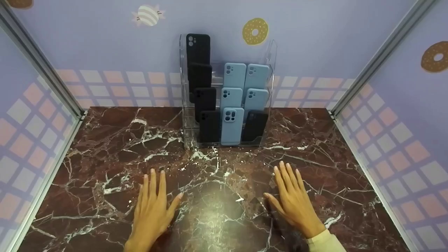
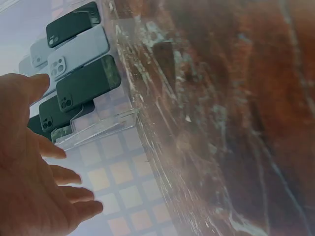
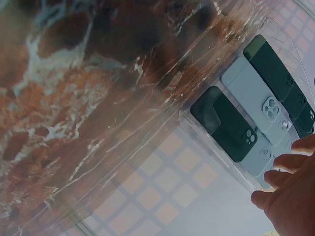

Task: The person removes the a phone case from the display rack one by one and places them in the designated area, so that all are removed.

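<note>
My left hand (image 1: 151,210) lies palm down over the marbled tabletop, its fingers straight and thumb spread. To the right, my right hand (image 1: 292,199) is held the same way with a pale sleeve at the wrist. Neither holds anything. Beyond both hands stands a clear tiered rack (image 1: 182,115) of phone cases. A column of black phone cases (image 1: 209,127) fills its left side. Light blue phone cases (image 1: 232,129) stand in the middle and right columns. One black phone case (image 1: 256,126) is at the front right. Both wrist views show the rack past the fingers.
A dark red marbled tabletop (image 1: 224,196) spreads under the hands, with white veins and small pale specks. Lilac panels (image 1: 115,45) with pink and white squares enclose the back and sides. Metal corner posts (image 1: 45,59) stand at the back left and right.
</note>
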Tool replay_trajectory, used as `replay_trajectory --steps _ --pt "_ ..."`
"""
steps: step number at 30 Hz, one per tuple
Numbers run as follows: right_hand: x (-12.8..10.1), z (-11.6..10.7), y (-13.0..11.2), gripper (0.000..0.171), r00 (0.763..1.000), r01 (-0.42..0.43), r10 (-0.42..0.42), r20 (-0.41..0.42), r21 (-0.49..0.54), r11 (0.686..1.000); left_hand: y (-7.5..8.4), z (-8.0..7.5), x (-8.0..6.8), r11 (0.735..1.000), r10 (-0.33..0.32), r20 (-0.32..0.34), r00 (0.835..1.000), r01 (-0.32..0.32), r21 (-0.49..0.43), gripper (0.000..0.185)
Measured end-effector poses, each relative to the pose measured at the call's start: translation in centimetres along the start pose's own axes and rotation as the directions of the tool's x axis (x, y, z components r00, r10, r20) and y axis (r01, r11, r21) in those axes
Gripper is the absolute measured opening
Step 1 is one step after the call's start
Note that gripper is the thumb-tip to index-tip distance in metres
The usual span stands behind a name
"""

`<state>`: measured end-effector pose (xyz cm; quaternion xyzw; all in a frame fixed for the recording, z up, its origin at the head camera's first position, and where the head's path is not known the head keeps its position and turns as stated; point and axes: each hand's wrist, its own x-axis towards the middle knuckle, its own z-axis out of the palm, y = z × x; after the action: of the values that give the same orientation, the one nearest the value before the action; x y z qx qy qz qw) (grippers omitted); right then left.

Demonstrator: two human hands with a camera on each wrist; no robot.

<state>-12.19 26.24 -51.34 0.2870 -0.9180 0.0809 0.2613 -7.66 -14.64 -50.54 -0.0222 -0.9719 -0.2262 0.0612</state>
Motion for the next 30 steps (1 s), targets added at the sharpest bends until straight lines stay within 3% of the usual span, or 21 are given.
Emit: replay_trajectory --steps 8,17,24,30 --pt "1.5 -0.2 1.0 0.080 1.000 0.008 -0.008 -0.005 0.030 1.000 0.3 -1.0 2.0 0.993 -0.052 0.064 0.997 0.058 -0.098 0.088" --pt "4.2 -0.2 2.4 0.081 0.997 0.053 -0.050 -0.055 0.049 0.997 0.2 -1.8 6.1 0.968 -0.117 0.140 0.983 0.145 -0.204 0.086" --pt "6.6 -0.2 3.3 0.089 0.999 0.047 -0.046 -0.018 0.060 0.997 0.6 -2.3 9.1 0.954 -0.113 0.097 0.989 0.135 -0.268 0.084" --pt "8.5 0.1 3.9 0.089 0.999 0.041 -0.038 -0.035 0.090 0.995 1.2 -2.4 11.2 0.948 -0.142 0.038 0.989 0.147 -0.283 0.084"
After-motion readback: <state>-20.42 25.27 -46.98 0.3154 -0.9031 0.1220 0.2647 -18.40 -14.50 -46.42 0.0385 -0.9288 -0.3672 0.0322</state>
